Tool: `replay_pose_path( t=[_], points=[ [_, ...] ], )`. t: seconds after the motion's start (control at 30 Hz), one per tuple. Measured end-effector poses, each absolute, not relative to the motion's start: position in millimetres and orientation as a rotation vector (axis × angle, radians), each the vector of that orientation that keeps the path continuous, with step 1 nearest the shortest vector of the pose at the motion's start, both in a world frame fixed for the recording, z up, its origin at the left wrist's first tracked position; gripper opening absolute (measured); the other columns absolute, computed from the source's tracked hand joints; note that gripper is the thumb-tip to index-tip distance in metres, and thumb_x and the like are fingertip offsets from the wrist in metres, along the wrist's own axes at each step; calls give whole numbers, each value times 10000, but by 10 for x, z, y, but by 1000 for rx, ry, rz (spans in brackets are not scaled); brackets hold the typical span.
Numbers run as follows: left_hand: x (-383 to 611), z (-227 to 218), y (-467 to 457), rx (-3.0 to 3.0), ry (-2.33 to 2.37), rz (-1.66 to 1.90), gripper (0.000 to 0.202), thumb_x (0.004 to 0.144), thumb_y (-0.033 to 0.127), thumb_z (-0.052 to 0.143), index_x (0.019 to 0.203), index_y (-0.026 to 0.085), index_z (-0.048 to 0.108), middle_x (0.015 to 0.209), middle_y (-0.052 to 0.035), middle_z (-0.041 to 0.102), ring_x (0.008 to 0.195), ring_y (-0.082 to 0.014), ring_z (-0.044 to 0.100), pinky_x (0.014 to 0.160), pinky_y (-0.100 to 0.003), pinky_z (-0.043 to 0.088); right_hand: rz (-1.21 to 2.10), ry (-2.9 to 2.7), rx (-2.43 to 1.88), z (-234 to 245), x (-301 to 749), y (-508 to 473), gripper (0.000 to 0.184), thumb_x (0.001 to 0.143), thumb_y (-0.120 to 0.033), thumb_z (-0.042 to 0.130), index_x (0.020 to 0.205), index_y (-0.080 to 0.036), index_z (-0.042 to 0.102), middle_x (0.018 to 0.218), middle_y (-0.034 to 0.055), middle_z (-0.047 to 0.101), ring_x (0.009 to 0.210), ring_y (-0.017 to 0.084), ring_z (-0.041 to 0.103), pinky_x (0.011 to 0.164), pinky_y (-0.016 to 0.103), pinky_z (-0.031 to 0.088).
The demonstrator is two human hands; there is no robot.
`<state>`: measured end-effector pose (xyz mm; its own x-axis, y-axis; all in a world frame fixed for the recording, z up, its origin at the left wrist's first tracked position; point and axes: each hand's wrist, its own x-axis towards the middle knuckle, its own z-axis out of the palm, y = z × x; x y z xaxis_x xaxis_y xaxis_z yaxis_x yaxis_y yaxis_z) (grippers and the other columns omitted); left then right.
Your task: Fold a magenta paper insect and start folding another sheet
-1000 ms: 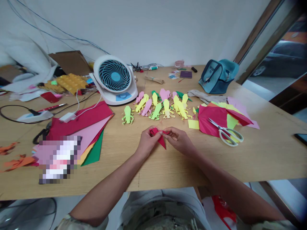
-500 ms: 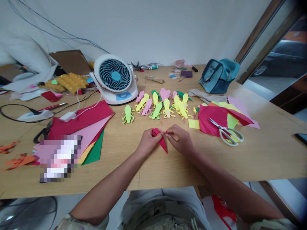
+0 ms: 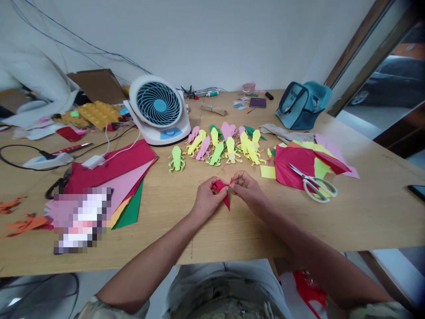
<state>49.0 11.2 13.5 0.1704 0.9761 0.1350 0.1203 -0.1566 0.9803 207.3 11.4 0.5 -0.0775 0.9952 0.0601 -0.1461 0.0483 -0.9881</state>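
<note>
Between my hands is a red folded paper figure [image 3: 226,202], its pointed end hanging down toward me. My left hand [image 3: 208,195] is closed around its body, thumb on top. With thumb and fingertips, my right hand [image 3: 246,188] pinches a thin folded strip at the figure's right side. My fingers cover part of the folds. Just beyond stand several folded paper frogs in yellow, pink and green, among them a light green frog [image 3: 177,159] set apart on the left and a yellow frog [image 3: 231,150].
Scissors [image 3: 314,182] lie on red and yellow paper [image 3: 292,164] at the right. A stack of coloured paper [image 3: 133,177] and a pixelated object [image 3: 83,220] are at the left. Behind them are a white fan [image 3: 159,108], a power strip [image 3: 48,161] and a blue bag [image 3: 303,105].
The thin strip in my right fingers now points upward, and those fingers have lifted slightly. The red figure has turned a little in my left hand; its pointed end shows less.
</note>
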Motion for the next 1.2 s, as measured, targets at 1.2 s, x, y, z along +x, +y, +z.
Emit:
replay_pose_path(
  t=[1.2],
  points=[
    [470,140,149,1454,1124,1163,126,711,249,677,782,150,710,695,2,646,618,-112,515,627,-236,387,530,-1568,-1015,115,2096,18,85,870,-235,674,911,-228,747,902,54,663,807,174,650,698,301,538]
  ],
)
